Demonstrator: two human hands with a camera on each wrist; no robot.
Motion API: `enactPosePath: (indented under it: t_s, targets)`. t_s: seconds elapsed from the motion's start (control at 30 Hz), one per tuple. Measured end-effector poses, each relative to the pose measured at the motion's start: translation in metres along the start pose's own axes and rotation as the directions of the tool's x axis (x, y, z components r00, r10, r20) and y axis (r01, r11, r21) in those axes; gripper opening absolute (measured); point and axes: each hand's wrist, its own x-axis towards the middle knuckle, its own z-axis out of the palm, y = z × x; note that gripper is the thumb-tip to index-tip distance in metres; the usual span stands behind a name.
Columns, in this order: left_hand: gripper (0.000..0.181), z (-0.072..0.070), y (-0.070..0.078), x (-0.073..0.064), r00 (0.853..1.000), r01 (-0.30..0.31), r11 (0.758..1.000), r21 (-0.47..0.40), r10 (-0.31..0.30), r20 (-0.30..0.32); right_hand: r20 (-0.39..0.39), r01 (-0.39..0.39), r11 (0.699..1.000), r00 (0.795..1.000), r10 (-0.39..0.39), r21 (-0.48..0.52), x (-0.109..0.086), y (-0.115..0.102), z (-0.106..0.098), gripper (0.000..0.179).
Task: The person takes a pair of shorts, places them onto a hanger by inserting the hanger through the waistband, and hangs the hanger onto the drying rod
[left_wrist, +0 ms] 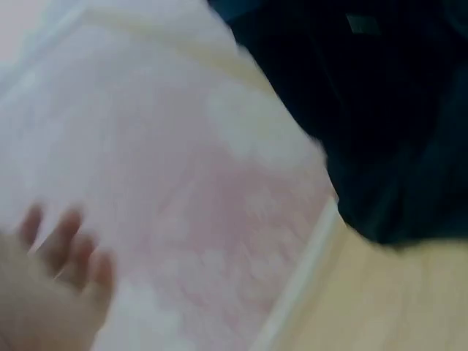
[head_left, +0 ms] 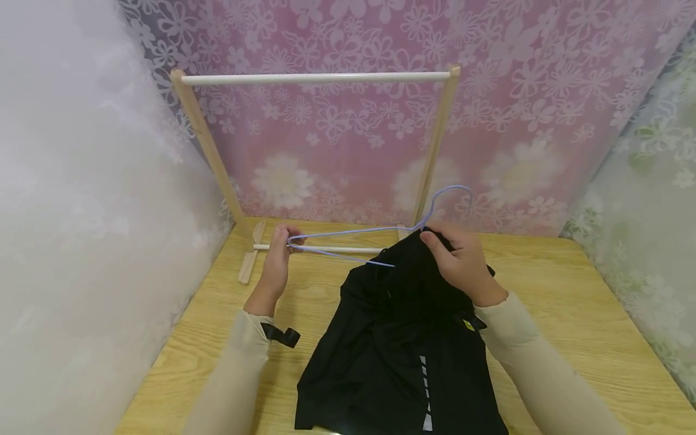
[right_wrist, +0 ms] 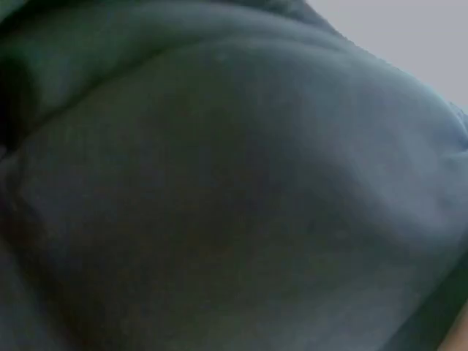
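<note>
A pale blue wire hanger [head_left: 348, 232] is held sideways over the table, its hook up at the right. Its right part is hidden inside a black garment [head_left: 380, 344], which has a grey slanted-bar strip and a small yellow mark. My right hand [head_left: 459, 257] pinches the bunched cloth by the hanger's neck. At the hanger's bare left end, my left hand [head_left: 277, 260] touches the wire. Loosely bent fingers show on the left hand [left_wrist: 62, 270] in the blurred left wrist view. Dark cloth [right_wrist: 234, 175] fills most of the right wrist view, hiding the right fingers.
Behind the hands stands a wooden rack with a white top bar [head_left: 315, 78] and a lower white bar [head_left: 337, 249]. The wood-grain table [head_left: 565, 326] meets a pink flowered backdrop [head_left: 348, 151]. A black strap [head_left: 280, 334] hangs at the left sleeve.
</note>
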Motion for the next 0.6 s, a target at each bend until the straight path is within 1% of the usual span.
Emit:
enactPosePath:
  t_s: [0.03,0.07,0.1,0.13,0.17,0.2,0.23,0.27,0.3,0.37,0.47,0.53,0.57,0.6]
  targets:
    - [0.044,-0.001,-0.007,0.000,0.998,0.054,0.998,0.016,-0.054,0.014,-0.021,0.000,1.000,1.000,0.000,0.017,0.001,0.000,-0.001,0.010]
    - [0.040,-0.002,-0.013,-0.001,0.993,0.101,0.994,0.050,-0.104,0.054,-0.038,0.006,1.000,0.999,-0.005,0.027,0.002,0.000,-0.002,0.008]
    - [0.034,-0.002,-0.018,-0.003,0.984,0.131,0.985,0.111,-0.143,0.106,-0.055,0.017,1.000,0.998,-0.016,0.020,0.002,-0.001,-0.003,0.006]
    - [0.029,-0.001,-0.023,-0.005,0.972,0.141,0.974,0.179,-0.171,0.160,-0.068,0.023,1.000,0.997,-0.021,0.021,0.003,-0.001,-0.003,0.006]
    - [0.024,0.000,-0.026,-0.007,0.958,0.134,0.958,0.255,-0.191,0.212,-0.080,0.026,0.999,0.997,-0.024,0.023,0.004,-0.001,-0.004,0.007]
    - [0.020,0.001,-0.029,-0.009,0.945,0.117,0.943,0.313,-0.202,0.256,-0.091,0.028,0.999,0.995,-0.026,0.022,0.005,-0.001,-0.003,0.009]
    - [0.020,0.003,-0.030,-0.011,0.933,0.091,0.930,0.356,-0.205,0.296,-0.102,0.027,0.999,0.995,-0.024,0.024,0.006,-0.002,-0.003,0.011]
    - [0.021,0.005,-0.030,-0.011,0.923,0.064,0.926,0.373,-0.197,0.331,-0.113,0.027,0.999,0.993,-0.023,0.031,0.006,-0.002,-0.003,0.013]
    - [0.023,0.006,-0.029,-0.012,0.916,0.038,0.924,0.381,-0.184,0.356,-0.125,0.024,0.999,0.992,-0.019,0.036,0.007,-0.002,-0.002,0.014]
    - [0.025,0.009,-0.027,-0.011,0.908,0.005,0.924,0.382,-0.164,0.385,-0.152,0.019,0.999,0.988,-0.013,0.038,0.009,-0.002,-0.001,0.014]
    - [0.031,0.014,-0.022,-0.009,0.895,-0.037,0.920,0.391,-0.144,0.423,-0.183,0.011,1.000,0.983,-0.011,-0.002,0.011,-0.002,-0.002,0.009]
    - [0.034,0.017,-0.021,-0.008,0.883,-0.055,0.910,0.410,-0.147,0.446,-0.194,0.004,0.999,0.981,-0.012,-0.041,0.013,-0.003,-0.002,0.006]
    - [0.037,0.020,-0.021,-0.008,0.877,-0.067,0.902,0.427,-0.151,0.456,-0.196,0.001,0.998,0.981,-0.013,-0.060,0.013,-0.003,-0.002,0.005]
    - [0.039,0.022,-0.021,-0.007,0.871,-0.070,0.889,0.453,-0.167,0.463,-0.198,-0.002,0.997,0.980,-0.013,-0.075,0.014,-0.003,-0.002,0.005]
